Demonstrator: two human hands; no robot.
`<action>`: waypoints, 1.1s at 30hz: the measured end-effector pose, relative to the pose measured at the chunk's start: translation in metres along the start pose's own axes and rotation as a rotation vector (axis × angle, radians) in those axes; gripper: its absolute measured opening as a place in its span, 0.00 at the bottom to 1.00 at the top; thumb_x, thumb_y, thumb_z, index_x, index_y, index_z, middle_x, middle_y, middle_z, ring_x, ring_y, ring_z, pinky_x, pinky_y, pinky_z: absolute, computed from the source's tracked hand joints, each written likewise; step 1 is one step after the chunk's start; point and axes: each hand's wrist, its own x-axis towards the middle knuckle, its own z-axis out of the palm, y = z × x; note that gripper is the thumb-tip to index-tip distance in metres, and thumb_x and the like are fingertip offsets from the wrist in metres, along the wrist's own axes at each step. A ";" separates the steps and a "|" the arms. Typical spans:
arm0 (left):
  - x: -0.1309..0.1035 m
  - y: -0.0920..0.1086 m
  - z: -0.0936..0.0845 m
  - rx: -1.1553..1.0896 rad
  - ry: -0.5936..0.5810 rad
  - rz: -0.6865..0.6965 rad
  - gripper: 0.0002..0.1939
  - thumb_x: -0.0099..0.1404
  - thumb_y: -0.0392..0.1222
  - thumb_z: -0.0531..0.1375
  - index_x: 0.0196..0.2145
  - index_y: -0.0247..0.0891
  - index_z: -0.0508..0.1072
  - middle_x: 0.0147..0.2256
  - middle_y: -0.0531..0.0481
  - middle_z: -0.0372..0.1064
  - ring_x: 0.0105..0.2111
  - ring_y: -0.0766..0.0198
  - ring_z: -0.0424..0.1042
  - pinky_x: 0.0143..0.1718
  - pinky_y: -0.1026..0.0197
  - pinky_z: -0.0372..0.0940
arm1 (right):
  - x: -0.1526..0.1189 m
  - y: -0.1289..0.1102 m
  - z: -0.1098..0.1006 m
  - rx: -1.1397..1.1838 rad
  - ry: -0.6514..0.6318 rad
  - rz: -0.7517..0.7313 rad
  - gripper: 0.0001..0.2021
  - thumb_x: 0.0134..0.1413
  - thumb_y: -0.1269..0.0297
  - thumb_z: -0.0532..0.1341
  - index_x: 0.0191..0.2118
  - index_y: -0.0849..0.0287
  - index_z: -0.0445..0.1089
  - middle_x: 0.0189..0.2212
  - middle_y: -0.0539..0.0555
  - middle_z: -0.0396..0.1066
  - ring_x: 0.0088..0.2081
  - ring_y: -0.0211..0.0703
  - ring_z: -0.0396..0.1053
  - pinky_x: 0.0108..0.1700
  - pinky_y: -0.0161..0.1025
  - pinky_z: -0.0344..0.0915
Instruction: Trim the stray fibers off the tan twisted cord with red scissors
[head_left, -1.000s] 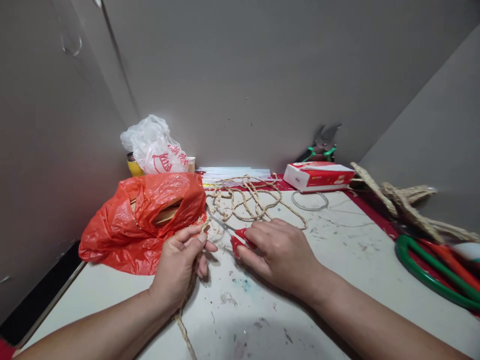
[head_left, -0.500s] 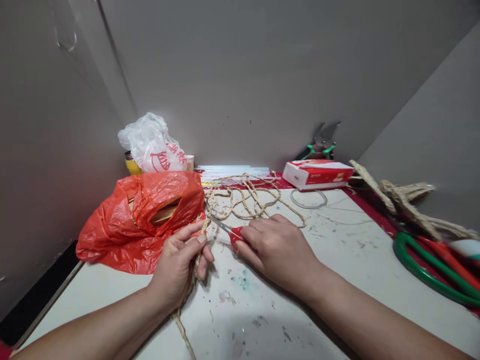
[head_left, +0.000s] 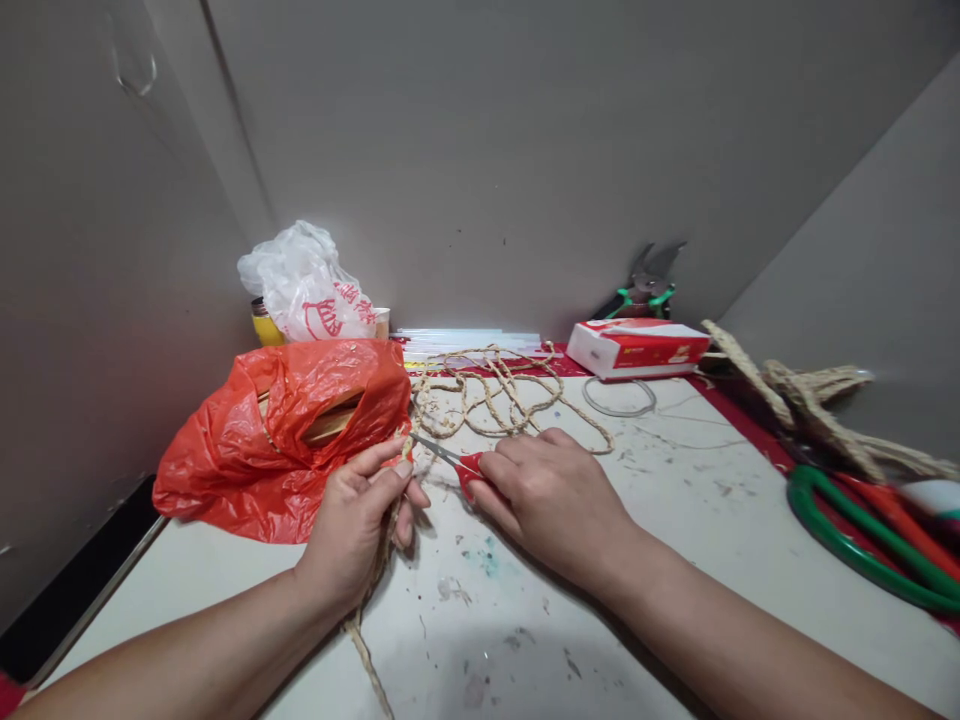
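Note:
My left hand [head_left: 367, 510] pinches a pale braided straw cord [head_left: 365, 655] between thumb and fingers. One end of the cord sticks up past the fingertips, and the rest runs down under the hand toward the near edge. My right hand [head_left: 555, 500] is closed around the red handles of a pair of scissors [head_left: 471, 472]. Their metal blades point left, with the tips at the cord's upper end; whether they touch it I cannot tell. Behind the hands, more braided cord [head_left: 517, 400] lies in loose loops on the white table [head_left: 525, 620].
A red plastic bag [head_left: 232, 450] with straw-coloured strips inside sits left. Behind it are a white plastic bag [head_left: 292, 280] and a yellow container [head_left: 268, 328]. At the back right are a tissue box [head_left: 637, 350], pruning shears [head_left: 649, 285] and a wire coil [head_left: 619, 398]. Green-handled scissors [head_left: 840, 550] lie right.
The scissors and my right hand have shifted very slightly left, bringing the blade tips closer to the cord's end. My left hand keeps its pinch almost in place.

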 end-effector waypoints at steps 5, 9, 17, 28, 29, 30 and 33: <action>-0.001 0.001 0.002 0.012 0.006 0.025 0.19 0.57 0.43 0.63 0.44 0.33 0.69 0.22 0.52 0.70 0.13 0.74 0.58 0.15 0.69 0.54 | 0.001 0.004 0.002 0.060 0.034 -0.022 0.14 0.58 0.61 0.54 0.24 0.59 0.69 0.22 0.51 0.68 0.26 0.38 0.61 0.35 0.39 0.46; -0.002 0.001 0.003 0.030 0.003 0.049 0.18 0.56 0.42 0.63 0.43 0.33 0.69 0.22 0.53 0.70 0.14 0.74 0.59 0.15 0.70 0.54 | 0.001 0.005 0.002 0.075 0.019 -0.005 0.14 0.57 0.59 0.55 0.25 0.59 0.69 0.23 0.51 0.69 0.27 0.38 0.62 0.35 0.38 0.47; -0.002 -0.001 0.003 0.041 -0.004 0.102 0.19 0.54 0.43 0.65 0.42 0.33 0.69 0.22 0.54 0.70 0.13 0.75 0.60 0.15 0.71 0.55 | -0.002 -0.005 -0.003 -0.005 0.032 0.079 0.16 0.51 0.52 0.56 0.33 0.59 0.72 0.29 0.54 0.72 0.33 0.45 0.65 0.40 0.42 0.48; 0.001 -0.005 0.001 0.049 -0.015 0.094 0.22 0.53 0.45 0.66 0.44 0.34 0.69 0.24 0.52 0.72 0.15 0.74 0.62 0.16 0.70 0.57 | -0.003 -0.012 -0.002 -0.031 0.011 0.112 0.15 0.51 0.52 0.56 0.32 0.59 0.71 0.28 0.54 0.72 0.33 0.45 0.66 0.38 0.42 0.48; 0.001 -0.005 0.001 0.048 -0.014 0.093 0.22 0.53 0.45 0.66 0.44 0.33 0.68 0.24 0.51 0.72 0.15 0.74 0.62 0.16 0.70 0.57 | -0.002 -0.011 -0.001 -0.032 0.003 0.112 0.16 0.51 0.52 0.56 0.32 0.59 0.71 0.28 0.54 0.72 0.33 0.45 0.66 0.38 0.42 0.48; 0.001 -0.005 0.001 0.045 -0.013 0.092 0.22 0.53 0.44 0.66 0.44 0.33 0.68 0.24 0.51 0.72 0.15 0.74 0.62 0.17 0.70 0.57 | -0.002 -0.011 -0.001 -0.030 -0.007 0.109 0.16 0.51 0.51 0.56 0.32 0.59 0.72 0.28 0.54 0.72 0.33 0.45 0.66 0.38 0.42 0.48; 0.000 -0.005 0.001 0.031 -0.002 0.087 0.22 0.53 0.43 0.66 0.44 0.34 0.69 0.24 0.52 0.72 0.15 0.73 0.62 0.17 0.69 0.58 | -0.001 -0.011 -0.002 -0.011 -0.045 0.091 0.15 0.52 0.51 0.56 0.30 0.59 0.72 0.27 0.54 0.73 0.31 0.44 0.67 0.37 0.42 0.48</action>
